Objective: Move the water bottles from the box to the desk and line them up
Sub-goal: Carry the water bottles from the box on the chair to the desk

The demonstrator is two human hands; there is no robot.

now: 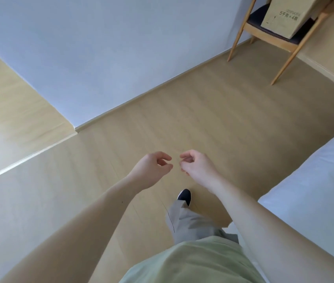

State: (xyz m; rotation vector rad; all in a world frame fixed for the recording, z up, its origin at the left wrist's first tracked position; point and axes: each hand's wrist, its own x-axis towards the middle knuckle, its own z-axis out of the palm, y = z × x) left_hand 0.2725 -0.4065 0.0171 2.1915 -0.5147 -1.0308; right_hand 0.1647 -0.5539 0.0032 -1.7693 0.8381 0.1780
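A brown cardboard box point(284, 15) with printed characters stands on a wooden chair point(272, 37) at the top right. No water bottles show, and I cannot see into the box. My left hand point(151, 168) and my right hand point(196, 166) hang side by side over the floor in the middle of the view, far from the box. Both have loosely curled fingers and hold nothing.
Light wooden floor point(202, 111) runs from me to the chair. A white wall point(100, 48) lies ahead on the left, with a wooden panel point(8, 111) at the far left. A white bed point(315, 186) lines the right side. My foot point(184, 196) is stepping forward.
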